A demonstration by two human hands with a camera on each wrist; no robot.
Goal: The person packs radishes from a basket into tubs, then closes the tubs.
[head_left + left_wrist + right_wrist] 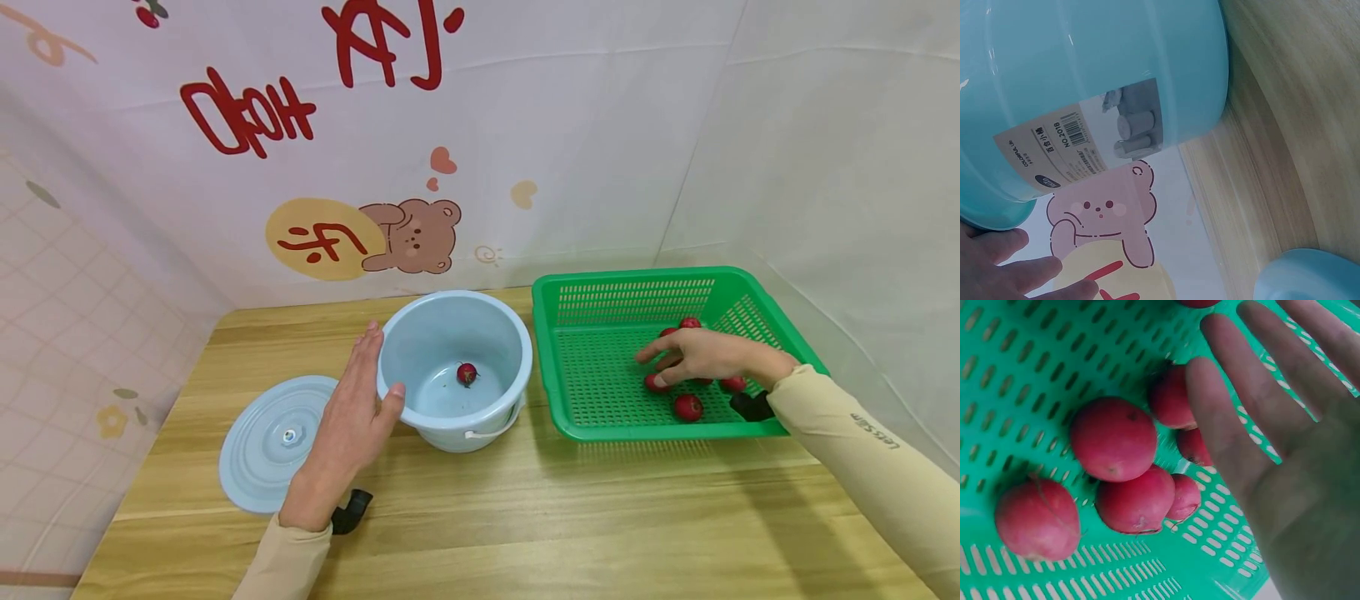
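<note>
My left hand (348, 425) rests at the left rim of a light blue bucket (450, 437), fingers straight along its outside and the thumb at the rim. One red radish (467, 374) lies on the bucket's bottom. In the right part of a green perforated basket (600, 375), my right hand (701, 354) hovers palm down over several red radishes (687, 407). The right wrist view shows its fingers (1244, 381) spread and extended beside the radishes (1113, 439), with nothing gripped. The left wrist view shows the bucket's labelled side (1079, 144) and my relaxed fingers (1035, 275).
A round light blue lid (258, 454) lies left of the bucket, partly behind my left hand. The bucket's white handle (495, 432) hangs down in front. The wooden table (562, 525) meets a printed cloth backdrop (600, 167) behind.
</note>
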